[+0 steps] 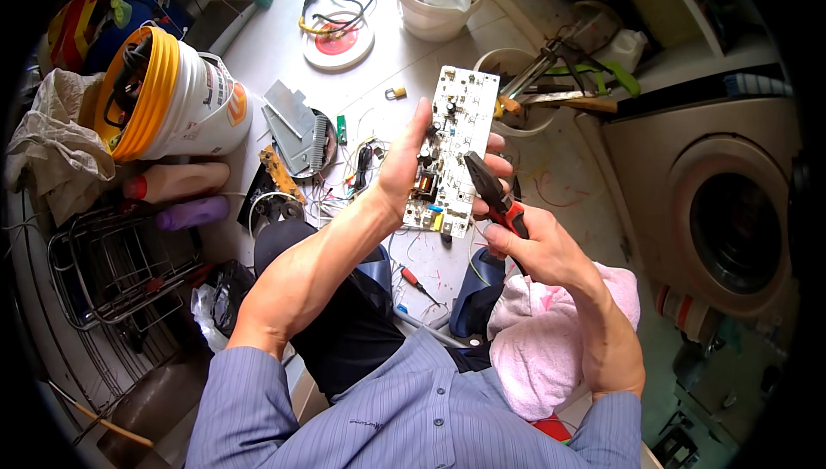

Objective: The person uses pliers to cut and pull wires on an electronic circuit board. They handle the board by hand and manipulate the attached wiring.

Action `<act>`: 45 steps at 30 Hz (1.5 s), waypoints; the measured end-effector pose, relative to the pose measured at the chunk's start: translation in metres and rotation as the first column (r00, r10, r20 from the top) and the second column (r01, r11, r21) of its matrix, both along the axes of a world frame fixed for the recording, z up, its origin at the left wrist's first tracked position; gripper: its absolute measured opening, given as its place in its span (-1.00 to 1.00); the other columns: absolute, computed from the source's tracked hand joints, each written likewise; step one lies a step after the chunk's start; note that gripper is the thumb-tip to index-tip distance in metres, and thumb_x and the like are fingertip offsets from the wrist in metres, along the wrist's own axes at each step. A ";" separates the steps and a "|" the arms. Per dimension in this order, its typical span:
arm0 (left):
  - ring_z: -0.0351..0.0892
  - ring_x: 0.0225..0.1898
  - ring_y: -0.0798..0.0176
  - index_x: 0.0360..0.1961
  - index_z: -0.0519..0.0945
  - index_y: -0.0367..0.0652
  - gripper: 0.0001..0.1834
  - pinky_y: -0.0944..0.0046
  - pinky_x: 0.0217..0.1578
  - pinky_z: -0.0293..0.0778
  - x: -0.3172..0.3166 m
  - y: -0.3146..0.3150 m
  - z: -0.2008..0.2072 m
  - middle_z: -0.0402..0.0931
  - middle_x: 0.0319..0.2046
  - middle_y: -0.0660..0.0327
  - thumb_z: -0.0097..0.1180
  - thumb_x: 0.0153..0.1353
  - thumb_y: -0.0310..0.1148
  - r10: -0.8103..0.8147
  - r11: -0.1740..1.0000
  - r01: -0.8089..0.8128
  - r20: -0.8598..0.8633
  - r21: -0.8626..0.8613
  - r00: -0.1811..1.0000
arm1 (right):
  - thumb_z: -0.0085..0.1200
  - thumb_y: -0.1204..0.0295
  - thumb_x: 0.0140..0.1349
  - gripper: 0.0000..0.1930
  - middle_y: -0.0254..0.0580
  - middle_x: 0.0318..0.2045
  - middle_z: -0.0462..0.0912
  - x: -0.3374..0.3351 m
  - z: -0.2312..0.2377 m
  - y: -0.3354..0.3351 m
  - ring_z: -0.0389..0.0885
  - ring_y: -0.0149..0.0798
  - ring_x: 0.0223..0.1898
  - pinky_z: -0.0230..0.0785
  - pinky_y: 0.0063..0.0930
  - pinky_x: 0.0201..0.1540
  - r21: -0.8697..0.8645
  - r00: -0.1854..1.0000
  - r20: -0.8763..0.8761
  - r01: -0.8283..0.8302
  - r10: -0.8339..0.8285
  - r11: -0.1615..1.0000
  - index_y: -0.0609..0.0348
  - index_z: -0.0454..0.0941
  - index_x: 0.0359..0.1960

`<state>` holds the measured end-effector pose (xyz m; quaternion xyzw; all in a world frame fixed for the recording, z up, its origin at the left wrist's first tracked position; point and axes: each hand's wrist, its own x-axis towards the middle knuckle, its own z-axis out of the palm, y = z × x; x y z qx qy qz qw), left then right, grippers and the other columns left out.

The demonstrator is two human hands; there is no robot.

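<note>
A long white circuit board [451,138] with small electronic parts is held up in front of me. My left hand [405,163] grips it from beneath, thumb along its left edge and fingertips showing past its right edge. In my right hand [544,245] is a pair of pliers [490,185] with dark jaws and red-and-black handles. The jaw tips lie over the right part of the board; whether they touch it I cannot tell. Below, on the floor, lie a red-handled screwdriver [415,281] and a small green circuit board [342,130] among loose wires.
A white-and-yellow bucket [202,107] stands left, above a wire rack [120,267]. Tools fill a bucket [509,63] at the far right, near a washing machine [705,202]. Grey metal plates [292,129] lie left of the wires. A pink towel [546,340] rests by my right forearm.
</note>
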<state>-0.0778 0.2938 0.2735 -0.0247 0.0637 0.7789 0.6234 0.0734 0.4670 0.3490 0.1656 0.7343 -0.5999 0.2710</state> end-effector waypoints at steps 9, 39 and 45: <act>0.77 -0.14 -0.12 0.26 0.44 -0.41 0.05 -0.16 -0.22 0.79 0.002 0.004 -0.009 0.68 -0.11 -0.21 -0.53 0.44 0.47 0.047 0.977 -0.064 -0.084 -0.204 0.995 | 0.13 0.17 0.39 -0.66 -0.27 -0.50 0.62 -0.001 -0.006 0.004 0.54 -0.37 -0.44 0.43 -0.36 -0.29 0.146 0.998 0.064 -0.028 0.018 0.989 0.27 0.60 -0.20; 0.73 -0.20 0.17 0.25 0.43 -0.36 -0.01 0.17 -0.14 0.67 0.002 0.005 -0.011 0.67 -0.17 0.02 -0.22 0.38 0.49 0.214 0.893 -0.317 -0.319 -0.320 0.923 | 0.17 0.20 0.38 -0.70 -0.30 -0.48 0.66 -0.008 0.001 0.000 0.53 -0.45 -0.49 0.38 -0.44 -0.42 0.055 0.991 0.123 -0.064 0.057 0.996 0.24 0.58 -0.26; 0.74 -0.02 -0.05 0.42 0.32 -0.31 0.01 -0.04 0.02 0.67 -0.003 0.003 0.001 0.63 0.06 -0.15 -0.48 0.45 0.46 0.190 0.952 -0.250 -0.298 -0.177 0.935 | 0.18 0.22 0.37 -0.71 -0.33 -0.50 0.65 -0.002 -0.011 0.005 0.51 -0.47 -0.54 0.36 -0.47 -0.48 0.021 0.999 0.049 -0.017 0.016 1.000 0.24 0.61 -0.28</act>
